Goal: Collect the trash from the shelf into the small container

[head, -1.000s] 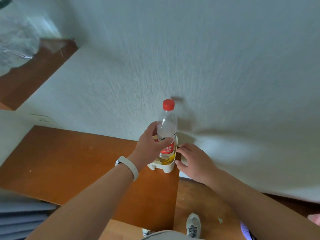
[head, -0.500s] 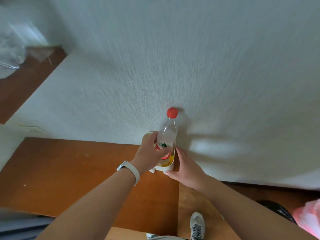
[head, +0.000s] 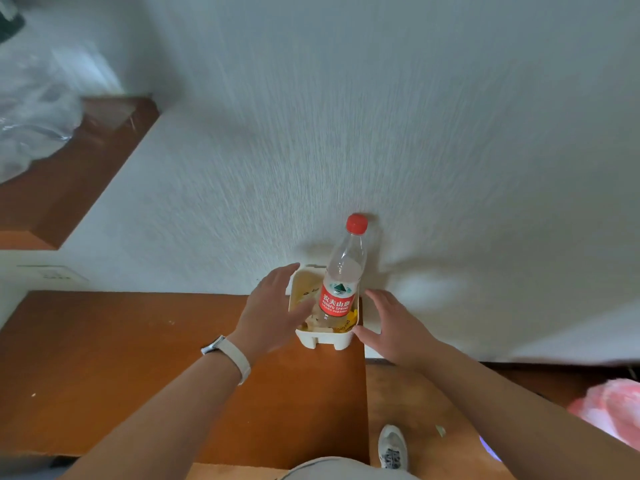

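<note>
- A grey sneaker (head: 392, 446) shows on the wooden floor (head: 415, 403), below and nearer than the white container (head: 327, 337).
- The left hand (head: 273, 310), above a white wristband (head: 237, 356), is spread wide with its fingers touching the container's left wall, holding nothing.
- The right hand (head: 389, 322) is spread wide just beside the container's right wall, empty; contact cannot be told.
- The container sits at the far right corner of the brown shelf (head: 121, 358), against the white wall (head: 381, 116).
- A red-capped Nongfu Spring water bottle (head: 341, 275) stands in the container, leaning toward the wall, among yellow and pale scraps (head: 346, 322).
</note>
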Demonstrator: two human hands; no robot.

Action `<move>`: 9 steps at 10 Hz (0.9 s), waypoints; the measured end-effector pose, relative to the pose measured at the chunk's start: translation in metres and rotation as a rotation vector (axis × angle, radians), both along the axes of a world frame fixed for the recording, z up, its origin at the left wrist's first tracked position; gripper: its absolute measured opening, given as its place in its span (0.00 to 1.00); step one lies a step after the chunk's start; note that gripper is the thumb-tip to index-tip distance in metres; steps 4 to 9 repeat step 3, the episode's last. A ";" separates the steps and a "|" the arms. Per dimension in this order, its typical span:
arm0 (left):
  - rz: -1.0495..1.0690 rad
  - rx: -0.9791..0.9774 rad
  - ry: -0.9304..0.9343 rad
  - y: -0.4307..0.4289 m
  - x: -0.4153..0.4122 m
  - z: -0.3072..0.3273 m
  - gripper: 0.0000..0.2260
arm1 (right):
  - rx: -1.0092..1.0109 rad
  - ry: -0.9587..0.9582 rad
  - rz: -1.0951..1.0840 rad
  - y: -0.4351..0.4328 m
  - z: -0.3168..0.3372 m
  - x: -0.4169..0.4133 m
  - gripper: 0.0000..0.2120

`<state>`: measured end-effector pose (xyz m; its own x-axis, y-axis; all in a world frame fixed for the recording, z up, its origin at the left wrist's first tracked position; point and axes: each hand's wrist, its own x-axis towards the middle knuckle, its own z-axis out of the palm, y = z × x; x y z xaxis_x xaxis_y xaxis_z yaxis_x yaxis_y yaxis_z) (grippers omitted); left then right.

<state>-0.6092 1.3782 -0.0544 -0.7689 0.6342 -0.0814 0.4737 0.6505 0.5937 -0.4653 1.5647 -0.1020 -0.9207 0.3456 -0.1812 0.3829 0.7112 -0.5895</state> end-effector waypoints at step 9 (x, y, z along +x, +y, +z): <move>-0.355 -0.215 0.402 -0.034 -0.016 0.000 0.26 | 0.331 -0.091 -0.078 -0.020 0.045 0.026 0.30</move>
